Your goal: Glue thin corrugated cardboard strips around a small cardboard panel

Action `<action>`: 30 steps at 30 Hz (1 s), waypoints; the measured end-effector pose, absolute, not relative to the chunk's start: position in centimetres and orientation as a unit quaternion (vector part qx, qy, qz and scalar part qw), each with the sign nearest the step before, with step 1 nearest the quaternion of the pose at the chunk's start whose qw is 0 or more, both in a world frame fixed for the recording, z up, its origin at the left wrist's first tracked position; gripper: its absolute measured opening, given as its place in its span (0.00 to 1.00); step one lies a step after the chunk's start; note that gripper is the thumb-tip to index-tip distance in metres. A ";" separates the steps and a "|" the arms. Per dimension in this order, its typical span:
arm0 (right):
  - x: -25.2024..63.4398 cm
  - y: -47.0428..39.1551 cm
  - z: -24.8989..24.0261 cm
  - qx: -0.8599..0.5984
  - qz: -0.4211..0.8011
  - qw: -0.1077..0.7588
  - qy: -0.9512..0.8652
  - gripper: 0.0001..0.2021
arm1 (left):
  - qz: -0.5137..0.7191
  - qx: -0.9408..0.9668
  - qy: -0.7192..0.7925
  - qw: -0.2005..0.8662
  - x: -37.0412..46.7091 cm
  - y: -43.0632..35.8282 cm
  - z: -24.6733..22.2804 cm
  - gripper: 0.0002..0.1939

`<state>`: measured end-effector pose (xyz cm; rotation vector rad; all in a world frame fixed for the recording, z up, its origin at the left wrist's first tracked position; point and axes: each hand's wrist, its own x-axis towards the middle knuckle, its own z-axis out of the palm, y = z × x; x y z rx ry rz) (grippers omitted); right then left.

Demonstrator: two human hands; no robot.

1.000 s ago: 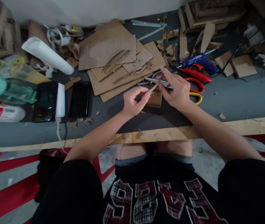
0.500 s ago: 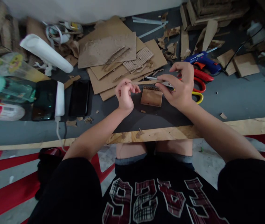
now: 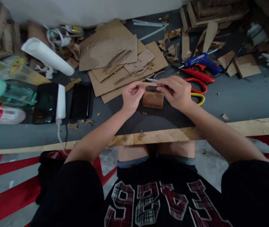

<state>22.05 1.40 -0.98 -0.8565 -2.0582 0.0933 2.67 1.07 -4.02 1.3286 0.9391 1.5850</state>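
Between my two hands a narrow cardboard strip (image 3: 149, 84) is stretched sideways. My left hand (image 3: 132, 97) pinches its left end, and my right hand (image 3: 175, 92) pinches its right end, fingers curled. Just below the strip a small cardboard block (image 3: 152, 99) lies on the dark tabletop, its corrugated edge showing at the back. Scissors with red and yellow handles (image 3: 198, 86) lie beside my right hand, which partly hides them; a bit of blade shows behind the strip.
Cardboard sheets (image 3: 108, 52) are piled behind my hands. A blue glue gun (image 3: 204, 61) and a red-handled cutter (image 3: 199, 75) lie at right. On the left are a black phone (image 3: 80, 100), a white paper roll (image 3: 48, 56) and bottles (image 3: 4, 113). A wooden edge (image 3: 153, 135) runs along the front.
My right hand has come down and closed in, its raised fingers now curled. My left hand has turned and shifted slightly right, gripping the strip's left end. The block stays put.
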 end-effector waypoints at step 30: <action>22.2 1.8 -1.5 -0.382 0.052 0.429 -0.817 0.16 | 0.647 0.553 0.408 0.330 2.6 0.4 -4.2 0.19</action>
